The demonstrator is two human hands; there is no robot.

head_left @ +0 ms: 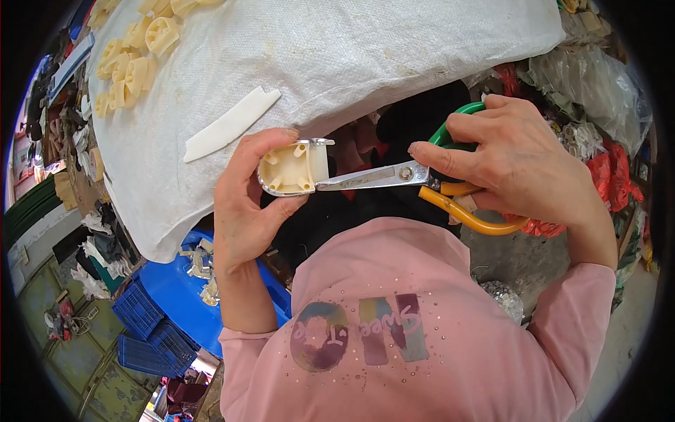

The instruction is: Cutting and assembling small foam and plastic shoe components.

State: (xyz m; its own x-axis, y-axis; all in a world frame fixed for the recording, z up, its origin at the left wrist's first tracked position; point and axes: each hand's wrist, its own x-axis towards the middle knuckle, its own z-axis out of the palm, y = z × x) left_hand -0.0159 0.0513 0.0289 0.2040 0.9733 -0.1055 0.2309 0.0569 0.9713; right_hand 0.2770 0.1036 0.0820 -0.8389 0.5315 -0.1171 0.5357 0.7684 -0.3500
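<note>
I see a cream, shiny-rimmed cap (287,170) near mid-frame, pinched in the fingers of the left hand (240,200), scissors (376,178) at its lower right corner, their handles (465,217) gripped by the curled fingers of the right hand (519,158), and cream pieces (162,35) lying upper left on a white sack (337,56).

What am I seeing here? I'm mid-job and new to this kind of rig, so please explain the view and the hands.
There's no machine: these are a person's bare hands. The single picture comes from a fisheye camera on their head, looking down, so straight edges bend. The pink shirt is the wearer's own.

The left hand holds a small, hollow cream part with a shiny rim. The right hand holds scissors with green and orange handles, their tip at the part's edge.

On the white woven sheet lie cream pieces and a flat white strip.
</note>
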